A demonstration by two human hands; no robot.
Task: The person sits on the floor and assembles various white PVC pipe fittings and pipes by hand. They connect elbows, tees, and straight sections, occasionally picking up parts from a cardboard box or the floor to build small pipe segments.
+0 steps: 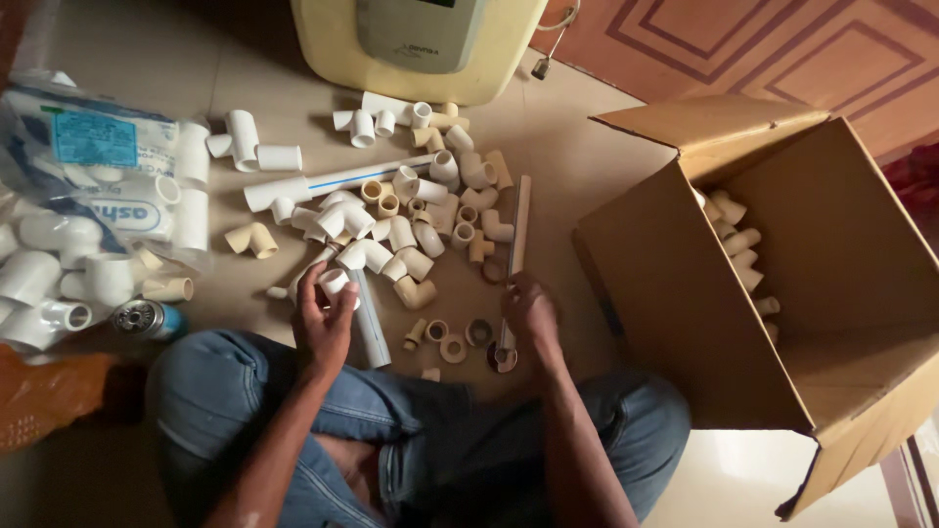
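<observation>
**Pipe Fittings Sorted on Floor: Condition at Time of Inspection**

While the person was seated cross-legged on the floor [587, 156], both hands were observed to be occupied. The left hand [323, 323] was found closed around a small white fitting [335, 283], held just above the lap at the near edge of the scattered pile. The right hand [528, 311] was found gripping the lower end of a slim cream pipe length [518, 225], which was laid pointing away from the person, its near end resting among several ring-shaped collars [453, 347] on the floor.

A loose pile of white and cream elbows and tees [411, 220] was recorded directly ahead of the knees, with a long white pipe [367, 176] lying across its far side. A short white pipe section [370, 328] was noted just beside the left hand. A clear plastic bag of larger white fittings [88, 225] was seen at the left, with a small metal-topped can [147, 318] lying near it. An open cardboard box [782, 293] was recorded at the right, well apart from the left hand, with several cream fittings [738, 244] lying inside against its far wall. A pale yellow appliance [421, 49] was noted beyond the pile.
</observation>
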